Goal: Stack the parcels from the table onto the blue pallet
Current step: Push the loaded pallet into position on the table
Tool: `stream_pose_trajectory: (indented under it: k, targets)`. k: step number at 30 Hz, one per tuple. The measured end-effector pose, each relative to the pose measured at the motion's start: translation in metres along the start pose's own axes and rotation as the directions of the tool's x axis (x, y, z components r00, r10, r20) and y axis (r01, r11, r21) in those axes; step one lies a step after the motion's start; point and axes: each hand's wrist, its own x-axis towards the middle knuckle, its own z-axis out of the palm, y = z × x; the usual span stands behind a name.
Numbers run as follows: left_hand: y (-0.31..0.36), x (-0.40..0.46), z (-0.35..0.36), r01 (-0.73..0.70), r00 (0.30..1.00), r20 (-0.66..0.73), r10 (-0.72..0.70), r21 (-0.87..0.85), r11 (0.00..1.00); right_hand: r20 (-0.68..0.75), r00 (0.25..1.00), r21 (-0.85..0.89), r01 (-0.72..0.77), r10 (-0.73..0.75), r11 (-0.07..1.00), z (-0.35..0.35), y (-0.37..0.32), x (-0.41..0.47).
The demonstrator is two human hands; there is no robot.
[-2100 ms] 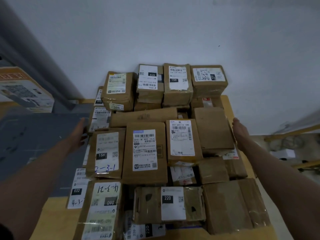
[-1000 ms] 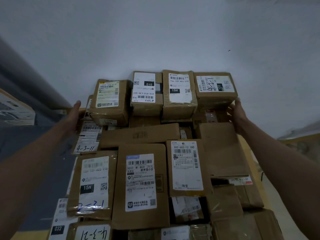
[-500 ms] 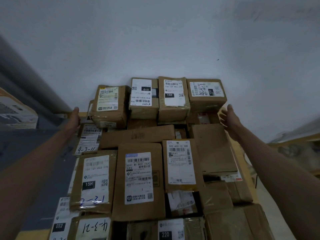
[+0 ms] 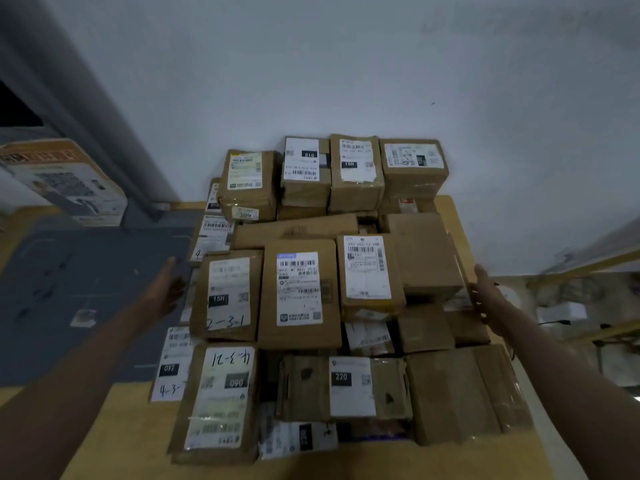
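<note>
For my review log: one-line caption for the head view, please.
Both open hands, left and right, flank a pile of brown cardboard parcels on the yellow wooden table.

white wall (image 4: pixel 346 64) | printed carton (image 4: pixel 65 181) far left | yellow rails (image 4: pixel 588 261) right

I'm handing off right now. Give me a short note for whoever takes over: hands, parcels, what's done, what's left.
Left hand: open, empty, beside the left edge of the pile, by the brown cardboard parcel marked 15H.
Right hand: open, fingers straight, at the right edge by the plain brown cardboard box; contact unclear.
Parcels: all heaped on the light wooden table against the white wall.
Done: nothing lifted.
Left: pick up and stack every parcel; the pallet is not clearly in view.
</note>
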Motion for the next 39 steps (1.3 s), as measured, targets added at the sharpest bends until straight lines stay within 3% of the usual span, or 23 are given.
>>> stream_pose_trajectory:
  k: [2,9,13,16,19,23,26,29,31,34,39]
  targets:
    - [-0.005,-0.007,0.012,-0.002,0.998,0.063,0.003,-0.018,1.000,-0.010,1.000,0.027,0.007,-0.006,1.000,0.005,0.006,-0.006]
    - [-0.010,-0.012,0.037,-0.065,0.997,0.041,0.069,-0.084,0.994,0.001,0.998,0.039,0.064,-0.064,0.997,0.016,0.016,-0.003]
    - [-0.026,-0.007,0.009,-0.043,0.996,0.076,0.052,-0.111,0.993,-0.050,0.994,0.048,0.099,-0.096,0.994,-0.002,0.028,-0.009]
    - [-0.048,-0.011,-0.016,0.018,1.000,-0.004,-0.018,-0.086,0.996,-0.095,0.989,-0.075,0.108,-0.115,0.991,-0.020,0.054,0.001]
    - [-0.063,-0.028,-0.021,-0.041,0.996,-0.084,0.040,-0.008,0.999,-0.144,0.988,-0.134,0.031,-0.050,0.991,-0.050,0.099,0.053]
    - [-0.069,-0.041,-0.027,-0.097,0.979,-0.179,0.099,0.017,0.995,-0.190,0.979,-0.093,0.054,-0.071,0.994,-0.047,0.074,-0.004]
    - [-0.076,-0.064,-0.031,-0.097,0.969,-0.225,0.102,0.032,0.995,-0.202,0.979,-0.057,-0.052,0.039,0.997,-0.049,0.076,-0.030]
    - [-0.092,-0.083,-0.030,0.125,0.981,-0.148,-0.125,-0.005,0.992,-0.178,0.975,-0.047,-0.143,0.133,0.989,-0.048,0.096,-0.034]
    - [-0.092,-0.092,-0.021,0.186,0.981,-0.050,-0.188,-0.059,0.981,-0.149,0.978,0.007,-0.150,0.149,0.989,-0.040,0.097,-0.041]
    - [-0.089,-0.093,-0.009,0.119,0.992,0.052,-0.114,-0.099,0.988,-0.118,0.979,0.051,-0.158,0.163,0.986,-0.025,0.099,-0.030]
    - [-0.093,-0.094,-0.009,0.048,0.999,-0.017,-0.049,-0.088,0.995,-0.167,0.978,0.074,-0.117,0.128,0.990,-0.010,0.091,-0.036]
